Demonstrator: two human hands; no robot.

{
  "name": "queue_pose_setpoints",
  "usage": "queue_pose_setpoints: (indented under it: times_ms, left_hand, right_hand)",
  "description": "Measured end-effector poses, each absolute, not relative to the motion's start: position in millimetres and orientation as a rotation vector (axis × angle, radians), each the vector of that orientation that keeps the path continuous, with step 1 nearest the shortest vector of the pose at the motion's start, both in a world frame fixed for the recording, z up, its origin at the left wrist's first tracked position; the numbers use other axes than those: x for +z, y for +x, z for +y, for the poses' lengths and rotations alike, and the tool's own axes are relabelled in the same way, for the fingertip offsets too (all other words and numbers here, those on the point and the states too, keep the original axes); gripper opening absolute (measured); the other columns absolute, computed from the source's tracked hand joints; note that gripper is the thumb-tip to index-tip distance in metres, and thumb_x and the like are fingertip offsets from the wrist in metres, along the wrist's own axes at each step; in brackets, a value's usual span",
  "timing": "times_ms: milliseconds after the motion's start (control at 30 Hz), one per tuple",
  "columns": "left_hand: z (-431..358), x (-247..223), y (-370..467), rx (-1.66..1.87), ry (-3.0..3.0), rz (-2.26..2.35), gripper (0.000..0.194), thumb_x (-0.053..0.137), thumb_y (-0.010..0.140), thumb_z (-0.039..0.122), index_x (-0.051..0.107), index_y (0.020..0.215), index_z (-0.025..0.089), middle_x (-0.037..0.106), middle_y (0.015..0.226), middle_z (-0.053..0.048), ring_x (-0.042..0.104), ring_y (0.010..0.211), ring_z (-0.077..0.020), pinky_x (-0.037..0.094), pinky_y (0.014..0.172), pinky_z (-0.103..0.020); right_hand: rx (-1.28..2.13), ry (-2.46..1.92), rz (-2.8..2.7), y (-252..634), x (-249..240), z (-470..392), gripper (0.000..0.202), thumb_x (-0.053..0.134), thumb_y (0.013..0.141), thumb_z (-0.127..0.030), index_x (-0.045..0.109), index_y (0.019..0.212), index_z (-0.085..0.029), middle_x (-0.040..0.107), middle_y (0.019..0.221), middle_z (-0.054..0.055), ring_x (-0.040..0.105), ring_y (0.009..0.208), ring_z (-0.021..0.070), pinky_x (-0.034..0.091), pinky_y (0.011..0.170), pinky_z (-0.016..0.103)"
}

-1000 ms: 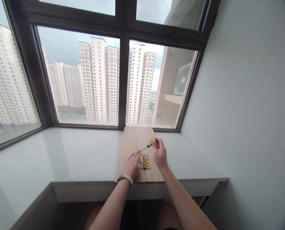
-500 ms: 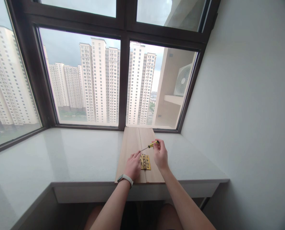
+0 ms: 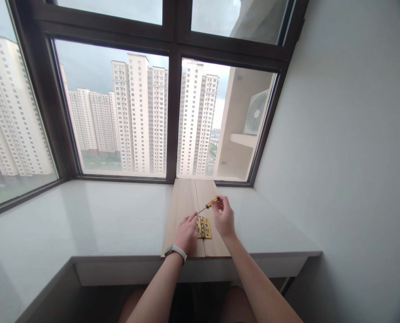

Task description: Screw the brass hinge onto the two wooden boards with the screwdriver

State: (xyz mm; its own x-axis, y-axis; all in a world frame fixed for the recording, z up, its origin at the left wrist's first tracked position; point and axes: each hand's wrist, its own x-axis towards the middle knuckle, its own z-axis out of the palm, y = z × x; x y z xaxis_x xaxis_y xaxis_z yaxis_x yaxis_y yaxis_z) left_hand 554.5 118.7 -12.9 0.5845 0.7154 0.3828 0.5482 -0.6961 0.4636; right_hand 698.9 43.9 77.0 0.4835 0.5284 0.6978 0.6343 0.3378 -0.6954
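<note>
Two light wooden boards [image 3: 182, 202] lie side by side with a narrow seam between them. A brass-coloured hinge [image 3: 206, 229] lies across that seam, its left part covered by my left hand [image 3: 186, 234]. The left fingers are bent together at the hinge's upper left, around the screwdriver's tip; what they pinch is too small to make out. In my right hand [image 3: 224, 217] is a yellow-and-black screwdriver [image 3: 212, 203], gripped by its handle. Its thin shaft slants down to the left, reaching the left fingertips.
The boards rest on a white windowsill counter [image 3: 119, 224], whose front edge is close to me. Behind it stands a dark-framed window [image 3: 174, 112]. A white wall [image 3: 348, 134] rises on the right. A pale band watch [image 3: 176, 252] is on my left wrist.
My right hand and the screwdriver handle have shifted slightly left, and the fingers have turned around the handle. The left hand, hinge and boards stay in place.
</note>
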Motion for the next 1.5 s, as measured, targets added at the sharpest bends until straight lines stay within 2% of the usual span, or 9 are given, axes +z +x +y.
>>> queue_pose_setpoints:
  times_ms: [167, 300, 433, 600, 700, 833, 1033, 1167, 1500]
  left_hand:
    - [118.4, -12.0, 554.1, 0.801, 2.528, 1.012, 0.057, 0.036, 0.099, 0.019, 0.052, 0.154, 0.020, 0.045, 0.165, -0.003, 0.042, 0.147, -0.0215, 0.034, 0.121, -0.036]
    - [119.0, -12.8, 554.3, 0.815, 2.533, 1.000, 0.056, 0.036, 0.100, 0.019, 0.052, 0.154, 0.019, 0.045, 0.164, -0.003, 0.043, 0.146, -0.0215, 0.033, 0.122, -0.035]
    - [119.5, -13.9, 554.8, 0.827, 2.521, 1.013, 0.056, 0.036, 0.099, 0.018, 0.052, 0.153, 0.020, 0.046, 0.164, -0.002, 0.044, 0.145, -0.0215, 0.032, 0.123, -0.034]
    - [119.0, -13.8, 554.6, 0.832, 2.510, 1.011, 0.056, 0.036, 0.100, 0.018, 0.052, 0.154, 0.020, 0.046, 0.164, -0.003, 0.044, 0.145, -0.0218, 0.032, 0.123, -0.035]
    - [118.1, -12.3, 554.4, 0.817, 2.501, 1.024, 0.056, 0.035, 0.100, 0.019, 0.052, 0.154, 0.021, 0.045, 0.164, -0.003, 0.043, 0.146, -0.0220, 0.033, 0.123, -0.036]
    - [117.7, -10.8, 554.3, 0.792, 2.500, 1.033, 0.056, 0.036, 0.100, 0.020, 0.053, 0.154, 0.021, 0.046, 0.164, -0.003, 0.043, 0.146, -0.0221, 0.033, 0.123, -0.037]
    - [118.1, -11.5, 554.4, 0.819, 2.497, 1.029, 0.056, 0.035, 0.101, 0.020, 0.052, 0.154, 0.019, 0.047, 0.163, -0.004, 0.044, 0.145, -0.0222, 0.034, 0.122, -0.036]
    - [117.1, -10.7, 554.4, 0.816, 2.501, 1.036, 0.056, 0.035, 0.101, 0.019, 0.052, 0.154, 0.020, 0.048, 0.162, -0.005, 0.045, 0.145, -0.0226, 0.035, 0.121, -0.037]
    - [119.1, -13.1, 553.6, 0.848, 2.488, 1.009, 0.055, 0.040, 0.096, 0.013, 0.058, 0.147, 0.021, 0.051, 0.159, -0.005, 0.047, 0.141, -0.0225, 0.036, 0.121, -0.037]
  right_hand:
    - [-0.104, -1.319, -1.159, 697.4, 77.5, 44.7, 0.037, 0.068, 0.094, -0.059, 0.060, 0.104, -0.024, 0.075, 0.090, 0.007, 0.072, 0.078, 0.0239, 0.059, 0.075, 0.037]
    - [-0.072, -1.308, -1.179, 696.5, 78.0, 44.8, 0.037, 0.071, 0.092, -0.057, 0.062, 0.105, -0.024, 0.074, 0.089, 0.006, 0.071, 0.075, 0.0225, 0.059, 0.072, 0.035]
    - [0.005, -1.278, -1.269, 693.7, 80.4, 41.9, 0.036, 0.063, 0.097, -0.054, 0.066, 0.117, -0.024, 0.076, 0.100, 0.008, 0.072, 0.084, 0.0235, 0.060, 0.076, 0.036]
    - [0.025, -1.260, -1.307, 691.4, 81.2, 39.2, 0.037, 0.054, 0.103, -0.049, 0.064, 0.130, -0.026, 0.075, 0.116, 0.009, 0.073, 0.094, 0.0232, 0.059, 0.082, 0.037]
    - [0.012, -1.253, -1.292, 693.3, 78.1, 41.9, 0.034, 0.058, 0.101, -0.051, 0.067, 0.121, -0.025, 0.076, 0.107, 0.009, 0.073, 0.089, 0.0232, 0.059, 0.080, 0.037]
    - [0.021, -1.272, -1.225, 696.2, 74.7, 47.1, 0.037, 0.067, 0.093, -0.058, 0.067, 0.106, -0.024, 0.076, 0.090, 0.007, 0.070, 0.072, 0.0220, 0.060, 0.069, 0.035]
    - [0.082, -1.226, -1.300, 693.6, 77.2, 43.2, 0.038, 0.056, 0.101, -0.053, 0.065, 0.126, -0.025, 0.075, 0.110, 0.009, 0.070, 0.082, 0.0212, 0.060, 0.077, 0.037]
    - [0.065, -1.234, -1.334, 692.2, 76.8, 40.4, 0.040, 0.049, 0.104, -0.050, 0.064, 0.133, -0.027, 0.074, 0.113, 0.009, 0.071, 0.092, 0.0229, 0.059, 0.086, 0.039]
    - [0.030, -1.255, -1.244, 693.3, 73.9, 48.0, 0.035, 0.052, 0.103, -0.052, 0.063, 0.124, -0.026, 0.075, 0.096, 0.006, 0.067, 0.071, 0.0200, 0.059, 0.072, 0.035]
